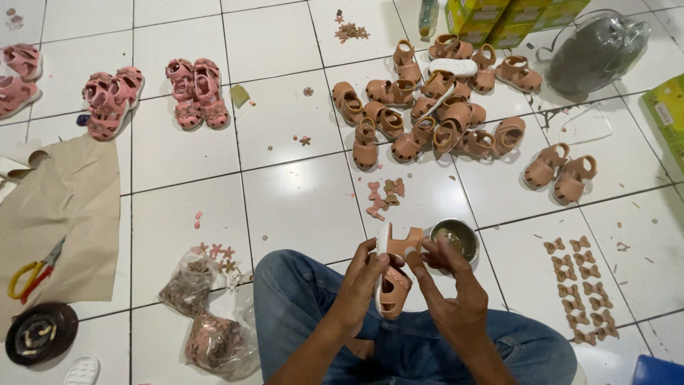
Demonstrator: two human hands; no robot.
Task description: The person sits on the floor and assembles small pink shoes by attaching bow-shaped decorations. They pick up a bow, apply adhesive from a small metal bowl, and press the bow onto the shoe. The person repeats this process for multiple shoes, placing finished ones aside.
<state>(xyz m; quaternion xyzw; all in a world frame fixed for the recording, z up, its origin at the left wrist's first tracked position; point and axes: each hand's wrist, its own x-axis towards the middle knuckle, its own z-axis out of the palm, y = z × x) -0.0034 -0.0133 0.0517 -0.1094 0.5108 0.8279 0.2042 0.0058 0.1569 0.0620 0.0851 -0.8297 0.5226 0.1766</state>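
I sit on a white tiled floor in blue jeans (299, 306). Both hands hold a small tan child's sandal (394, 281) with a white sole above my lap. My left hand (360, 285) grips its sole side. My right hand (456, 299) holds the other side, fingers at the strap with a pink bow. Just beyond the sandal stands a small round metal tin (456, 237) with dark contents.
A heap of tan sandals (427, 107) lies ahead, a pair (559, 171) to its right. Pink sandals (196, 93) sit far left. Rows of brown bows (581, 289) lie right, loose bows (385, 196) ahead. Plastic bags (206, 314), brown paper (57, 214), scissors (32, 271), green boxes (513, 18).
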